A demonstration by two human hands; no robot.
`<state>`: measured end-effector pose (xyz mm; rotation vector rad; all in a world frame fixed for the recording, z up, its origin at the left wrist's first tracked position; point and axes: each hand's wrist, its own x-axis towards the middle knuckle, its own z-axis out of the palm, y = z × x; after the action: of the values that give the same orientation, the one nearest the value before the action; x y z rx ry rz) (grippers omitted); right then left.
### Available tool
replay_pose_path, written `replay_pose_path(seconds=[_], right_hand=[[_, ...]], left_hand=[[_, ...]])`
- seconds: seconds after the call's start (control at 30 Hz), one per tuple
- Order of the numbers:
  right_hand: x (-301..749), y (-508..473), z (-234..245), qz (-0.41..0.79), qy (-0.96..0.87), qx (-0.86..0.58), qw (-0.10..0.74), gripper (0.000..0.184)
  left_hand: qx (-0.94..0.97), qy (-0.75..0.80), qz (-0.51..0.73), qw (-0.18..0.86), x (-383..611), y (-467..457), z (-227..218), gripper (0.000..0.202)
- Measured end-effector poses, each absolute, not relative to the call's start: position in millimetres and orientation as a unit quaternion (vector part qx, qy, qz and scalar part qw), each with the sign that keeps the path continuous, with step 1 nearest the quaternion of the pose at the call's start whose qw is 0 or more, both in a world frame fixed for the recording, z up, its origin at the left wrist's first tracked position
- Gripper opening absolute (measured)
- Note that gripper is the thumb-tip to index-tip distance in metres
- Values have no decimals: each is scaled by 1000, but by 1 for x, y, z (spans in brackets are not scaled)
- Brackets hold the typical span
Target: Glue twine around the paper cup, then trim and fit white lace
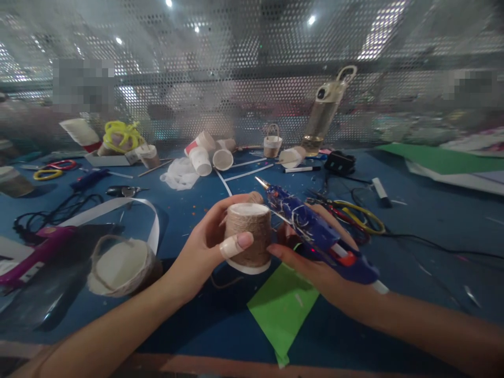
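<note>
My left hand [202, 247] is closed around a paper cup [255, 226] wrapped in brown twine, with tape on the thumb. The cup is tilted slightly, its white end up and a white rim at the bottom. In my right hand [315, 268] is a blue glue gun [311, 223], wound with pale glue strands, its nozzle pointing up and left above the cup. A right fingertip touches the cup's right side. Below the hands lies a green paper sheet [281, 310]. A loose strand of twine [227, 283] hangs under the cup.
At left lie a twine-covered basket [122, 268] with a handle and a magenta glue gun [39, 252]. Scissors [364, 216] and a black cable [437, 242] are at right. Several cups, a small basket [272, 143] and a clear bottle [323, 113] stand by the perforated screen.
</note>
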<state>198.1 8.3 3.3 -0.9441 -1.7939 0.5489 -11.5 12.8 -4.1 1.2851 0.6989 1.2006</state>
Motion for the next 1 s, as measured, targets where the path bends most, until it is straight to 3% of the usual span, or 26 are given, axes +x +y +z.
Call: replay_pose_path(seconds=[0.2,0.53,0.67,0.83,1.0], right_hand=[[203,11,2,259,-743,-351,507,33],[207,6,-16,133,-766,-349,522,37],[205,9,-17,170,-759,-307,549,43],[203,11,-8,204,-748,-285,563,35],[213,6,-6,217,-763,-312,523,32]], left_hand=[[589,284,518,552,-9,10,0,54],[668,321,484,465,-11,4,-1,61],[684,311,487,445,-10,4,0,66],[707,327,499,381,-13,5,-2,71],[729,331,499,331,-14,6,-3,71]])
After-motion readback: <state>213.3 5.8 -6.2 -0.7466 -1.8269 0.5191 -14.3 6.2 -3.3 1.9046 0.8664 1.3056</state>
